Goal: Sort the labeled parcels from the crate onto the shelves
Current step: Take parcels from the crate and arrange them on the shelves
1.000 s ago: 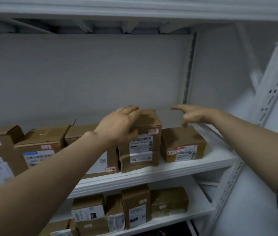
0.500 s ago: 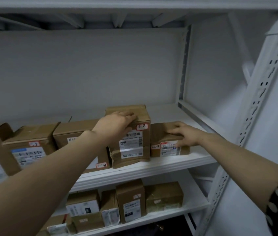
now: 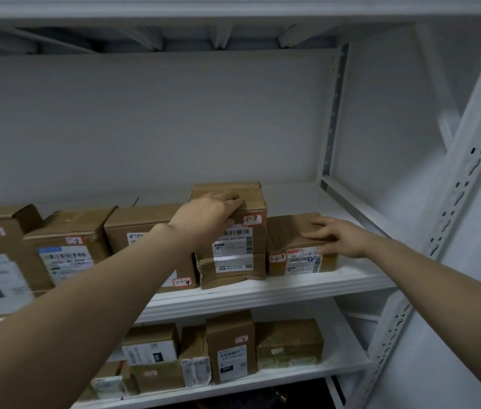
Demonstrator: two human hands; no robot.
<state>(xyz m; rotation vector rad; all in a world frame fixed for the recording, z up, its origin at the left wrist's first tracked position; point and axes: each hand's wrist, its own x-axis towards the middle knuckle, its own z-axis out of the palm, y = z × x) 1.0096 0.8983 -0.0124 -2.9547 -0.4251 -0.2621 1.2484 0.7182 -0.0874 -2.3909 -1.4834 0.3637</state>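
Note:
A tall brown parcel [image 3: 235,246] marked 3-2-8 stands on the white upper shelf [image 3: 263,293]. My left hand [image 3: 208,216] lies on its top front edge, fingers curled over the corner. Right beside it sits a lower brown parcel [image 3: 295,255] marked 3-2-9. My right hand [image 3: 338,236] rests flat on that parcel's top, fingers straight, thumb at its front edge. The two parcels touch side by side. The crate is out of view.
More labelled brown parcels [image 3: 65,252] line the upper shelf to the left. A lower shelf [image 3: 307,376] holds several small parcels. Bare shelf surface lies right of the 3-2-9 parcel. A perforated white upright [image 3: 451,219] frames the right side.
My right hand came down from the air onto the 3-2-9 parcel and now rests flat there. My left hand has stayed on the tall parcel's top.

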